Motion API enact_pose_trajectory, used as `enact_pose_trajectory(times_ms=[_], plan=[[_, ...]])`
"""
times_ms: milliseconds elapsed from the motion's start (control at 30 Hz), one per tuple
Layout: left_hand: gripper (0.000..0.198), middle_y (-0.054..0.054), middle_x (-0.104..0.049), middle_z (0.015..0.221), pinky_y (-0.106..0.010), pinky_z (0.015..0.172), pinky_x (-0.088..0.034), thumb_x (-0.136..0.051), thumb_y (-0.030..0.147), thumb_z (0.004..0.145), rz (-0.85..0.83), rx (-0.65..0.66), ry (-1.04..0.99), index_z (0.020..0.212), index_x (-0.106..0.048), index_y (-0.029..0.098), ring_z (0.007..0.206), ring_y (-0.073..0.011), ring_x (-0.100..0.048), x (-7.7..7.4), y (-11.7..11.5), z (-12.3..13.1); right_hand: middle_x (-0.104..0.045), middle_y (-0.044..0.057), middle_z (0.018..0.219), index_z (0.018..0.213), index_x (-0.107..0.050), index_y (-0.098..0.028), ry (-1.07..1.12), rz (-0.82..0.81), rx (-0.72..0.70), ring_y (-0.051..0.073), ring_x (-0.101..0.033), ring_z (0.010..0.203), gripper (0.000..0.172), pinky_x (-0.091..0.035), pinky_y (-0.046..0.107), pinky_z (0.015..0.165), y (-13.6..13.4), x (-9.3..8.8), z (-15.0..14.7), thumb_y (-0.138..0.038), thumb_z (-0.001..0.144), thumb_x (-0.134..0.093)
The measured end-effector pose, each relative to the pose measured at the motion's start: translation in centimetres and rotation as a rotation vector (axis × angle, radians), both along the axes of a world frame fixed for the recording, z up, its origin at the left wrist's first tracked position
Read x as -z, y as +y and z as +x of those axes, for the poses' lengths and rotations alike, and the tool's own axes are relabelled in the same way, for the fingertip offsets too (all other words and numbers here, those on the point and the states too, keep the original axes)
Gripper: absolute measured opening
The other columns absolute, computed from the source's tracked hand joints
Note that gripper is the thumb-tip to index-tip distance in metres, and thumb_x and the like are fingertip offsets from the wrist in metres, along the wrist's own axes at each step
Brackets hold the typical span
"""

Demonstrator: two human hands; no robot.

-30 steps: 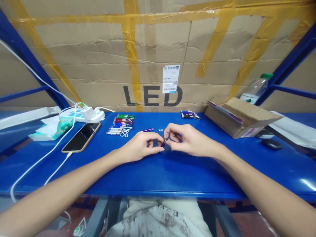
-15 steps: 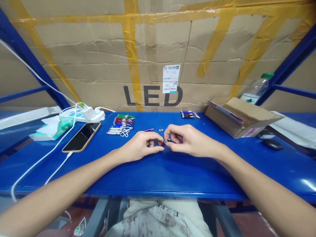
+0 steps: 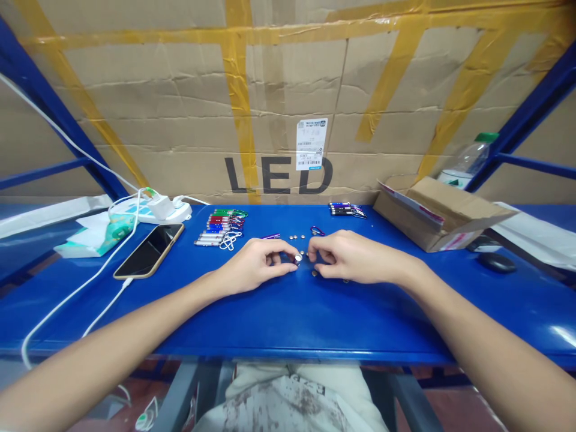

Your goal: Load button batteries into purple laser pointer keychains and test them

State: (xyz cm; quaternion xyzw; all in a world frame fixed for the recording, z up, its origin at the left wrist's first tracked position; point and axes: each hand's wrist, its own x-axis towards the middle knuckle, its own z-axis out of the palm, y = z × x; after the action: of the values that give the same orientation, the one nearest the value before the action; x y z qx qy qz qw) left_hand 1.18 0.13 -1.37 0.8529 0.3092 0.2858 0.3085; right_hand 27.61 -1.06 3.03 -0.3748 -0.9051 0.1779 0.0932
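Observation:
Near the middle of the blue table, my left hand (image 3: 263,262) pinches a small purple part (image 3: 297,262) between thumb and fingers; a shiny silver disc shows at its end. Most of that part is covered by the fingertips. Just to the right is my right hand (image 3: 344,257), its thumb and index finger apart, with nothing visible between them. Several button cells lie about the hands, one button cell (image 3: 314,273) close under the right thumb. Behind the left hand rests a purple metal tube (image 3: 270,236). A purple carabiner clip (image 3: 317,230) lies beyond the right fingers.
Rows of small keychain flashlights (image 3: 220,225) lie at the back left, with darker flashlights (image 3: 346,210) at the back right. A phone (image 3: 150,252) on a cable, a tissue pack (image 3: 96,235) and a power strip (image 3: 180,211) occupy the left. An open cardboard box (image 3: 432,216) and black mouse (image 3: 495,262) stand right.
My right hand has drawn slightly right, off the purple part, and its fingers have parted. The silver disc, the clip and more button cells now show. My left hand stays nearly in place.

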Motion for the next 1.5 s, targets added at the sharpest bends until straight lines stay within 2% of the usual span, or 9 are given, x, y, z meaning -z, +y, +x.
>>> enact_pose_trajectory(times_ms=[133,267,467,600,1133,1267,1400,1500], plan=[[0.026,0.000,-0.074,0.084,-0.023,0.066,-0.049,-0.077,0.035,0.095,-0.006,-0.033,0.007,0.116,-0.081,0.020,0.066,-0.0113,-0.060,-0.1,0.0,0.1,-0.063,-0.003,0.076,0.095,-0.067,-0.021,-0.080,-0.062,-0.034,0.015,-0.053,0.065,0.006,-0.033,0.027,0.065,-0.1,0.4,-0.2,-0.019,0.089,-0.067],[0.026,0.001,-0.073,0.082,-0.022,0.064,-0.047,-0.076,0.034,0.095,-0.010,-0.033,0.005,0.116,-0.080,0.019,0.063,-0.0104,-0.058,-0.2,-0.1,0.1,-0.061,-0.003,0.075,0.092,-0.065,-0.021,-0.070,-0.064,-0.045,0.014,-0.052,0.065,0.005,-0.033,0.027,0.064,-0.2,0.4,-0.3,-0.017,0.089,-0.066],[0.024,-0.001,-0.073,0.086,-0.023,0.065,-0.048,-0.076,0.034,0.096,0.025,-0.011,0.008,0.113,-0.080,0.017,0.065,-0.0103,-0.057,-0.2,-0.1,0.1,-0.051,-0.008,0.066,0.100,-0.066,-0.020,0.197,0.083,0.022,0.012,-0.047,0.060,0.006,-0.033,0.026,0.064,-0.3,0.0,-0.4,-0.022,0.094,-0.065],[0.022,-0.001,-0.073,0.088,-0.023,0.066,-0.049,-0.077,0.034,0.096,0.064,0.026,0.013,0.110,-0.080,0.017,0.066,-0.0103,-0.057,0.0,-0.1,0.0,-0.048,-0.010,0.064,0.101,-0.066,-0.020,0.332,0.070,-0.001,0.011,-0.045,0.059,0.007,-0.034,0.024,0.063,-0.6,0.0,-0.7,-0.022,0.095,-0.065],[0.020,0.000,-0.074,0.088,-0.024,0.070,-0.052,-0.077,0.030,0.097,0.127,0.038,0.011,0.112,-0.080,0.018,0.065,-0.0102,-0.056,0.0,0.1,-0.1,-0.050,-0.009,0.064,0.098,-0.068,-0.019,0.313,0.017,-0.015,0.010,-0.044,0.058,0.007,-0.035,0.024,0.062,-0.6,-0.1,-0.8,-0.025,0.096,-0.066],[0.021,0.001,-0.075,0.086,-0.031,0.087,-0.056,-0.076,0.032,0.097,0.133,0.005,0.013,0.113,-0.080,0.018,0.061,-0.0095,-0.054,0.0,0.2,-0.1,-0.055,-0.007,0.066,0.093,-0.066,-0.021,0.237,0.047,0.053,0.012,-0.047,0.059,0.004,-0.035,0.025,0.061,-0.5,-0.6,-0.1,-0.022,0.094,-0.063],[0.020,0.001,-0.077,0.091,-0.037,0.106,-0.053,-0.076,0.031,0.097,0.136,-0.008,-0.007,0.112,-0.080,0.019,0.059,-0.0080,-0.051,0.1,0.3,-0.1,-0.064,-0.004,0.067,0.087,-0.064,-0.022,-0.058,-0.125,0.077,0.014,-0.055,0.060,0.004,-0.035,0.027,0.059,-0.2,-1.2,1.0,-0.022,0.090,-0.065],[0.021,0.000,-0.078,0.093,-0.034,0.097,-0.055,-0.076,0.031,0.097,0.126,-0.017,-0.002,0.114,-0.080,0.019,0.059,-0.0087,-0.051,0.1,0.4,-0.1,-0.069,-0.001,0.074,0.085,-0.062,-0.023,-0.241,-0.212,0.091,0.016,-0.058,0.064,0.011,-0.036,0.028,0.058,-0.2,-1.3,1.5,-0.029,0.090,-0.070]])
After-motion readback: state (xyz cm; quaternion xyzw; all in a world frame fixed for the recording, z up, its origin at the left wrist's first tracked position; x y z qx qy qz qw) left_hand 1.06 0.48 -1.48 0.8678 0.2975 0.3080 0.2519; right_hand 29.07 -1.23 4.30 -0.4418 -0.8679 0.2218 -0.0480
